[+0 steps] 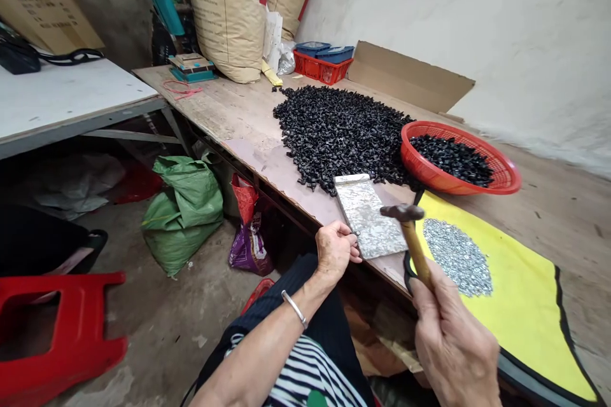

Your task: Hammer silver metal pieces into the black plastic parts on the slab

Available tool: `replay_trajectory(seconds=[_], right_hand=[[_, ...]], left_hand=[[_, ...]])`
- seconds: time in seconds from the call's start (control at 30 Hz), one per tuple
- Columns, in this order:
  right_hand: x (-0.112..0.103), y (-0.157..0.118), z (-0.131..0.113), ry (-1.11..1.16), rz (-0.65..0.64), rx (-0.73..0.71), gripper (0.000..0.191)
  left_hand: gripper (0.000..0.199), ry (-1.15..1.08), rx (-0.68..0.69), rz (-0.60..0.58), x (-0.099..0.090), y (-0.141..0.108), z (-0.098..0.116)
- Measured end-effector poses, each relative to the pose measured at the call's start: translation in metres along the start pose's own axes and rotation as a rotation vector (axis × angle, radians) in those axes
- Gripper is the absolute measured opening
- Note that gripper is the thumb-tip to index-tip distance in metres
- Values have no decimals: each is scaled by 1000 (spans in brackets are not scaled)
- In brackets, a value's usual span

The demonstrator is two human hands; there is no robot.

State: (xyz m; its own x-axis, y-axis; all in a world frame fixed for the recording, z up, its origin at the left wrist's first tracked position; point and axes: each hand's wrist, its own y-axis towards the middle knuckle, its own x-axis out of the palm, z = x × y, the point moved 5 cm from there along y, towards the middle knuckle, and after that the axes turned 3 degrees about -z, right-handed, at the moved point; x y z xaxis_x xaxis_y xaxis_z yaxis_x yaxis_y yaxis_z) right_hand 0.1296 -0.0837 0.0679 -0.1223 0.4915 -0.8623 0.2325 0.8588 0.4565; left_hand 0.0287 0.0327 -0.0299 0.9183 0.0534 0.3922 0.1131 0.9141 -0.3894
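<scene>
My right hand (451,324) is wrapped round the wooden handle of a hammer (414,238), its metal head raised over the right side of a worn, mottled metal plate (370,216). At the plate's near left edge, my left hand (337,249) is closed in a pinch on a small black piece (357,233); my fingers hide most of it. Beyond the plate spreads a large heap of small black pieces (344,127). Many small silvery metal bits (456,257) lie on a yellow sheet (525,292) to the right of the hammer.
A red plastic basket (508,172) with more black pieces stands right of the heap. Behind are a red crate (319,68) with blue lids, a cardboard strip (410,79) and large paper sacks (229,13). A green sack (184,210) and red stool (71,331) are on the floor left.
</scene>
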Motion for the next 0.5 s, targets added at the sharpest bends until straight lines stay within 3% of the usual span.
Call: replay_trajectory(seconds=[0.1, 0.23, 0.4, 0.5], right_hand=[[6, -1, -2, -82, -4, 22, 38], [27, -3, -5, -204, -220, -71, 35], [1, -1, -4, -115, 29, 10, 41], [8, -3, -5, -137, -16, 15, 39]], left_hand=[[12, -10, 6, -2, 0, 0, 0], [15, -7, 1, 3, -1, 0, 0], [14, -7, 2, -12, 0, 1, -1], [13, -12, 6, -10, -1, 1, -2]])
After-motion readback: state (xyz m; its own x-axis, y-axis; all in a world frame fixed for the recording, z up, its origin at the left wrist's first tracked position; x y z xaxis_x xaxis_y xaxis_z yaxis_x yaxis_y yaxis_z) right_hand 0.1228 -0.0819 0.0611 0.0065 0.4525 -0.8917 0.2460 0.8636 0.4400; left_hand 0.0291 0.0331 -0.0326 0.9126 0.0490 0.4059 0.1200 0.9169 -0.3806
